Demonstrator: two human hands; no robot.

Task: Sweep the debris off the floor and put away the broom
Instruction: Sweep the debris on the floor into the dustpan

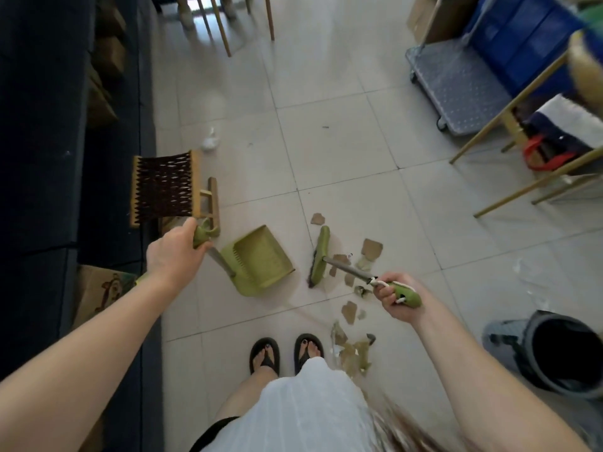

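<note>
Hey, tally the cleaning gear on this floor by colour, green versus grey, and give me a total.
Green: 2, the broom in the right hand and the dustpan held by the left hand
Grey: 1, the bin
Total: 3

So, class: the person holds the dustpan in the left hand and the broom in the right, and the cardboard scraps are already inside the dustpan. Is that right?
Not quite. The head view shows the dustpan holding no scraps; the cardboard scraps lie on the floor beside the broom. The left hand does hold the dustpan, the right hand the broom.
</note>
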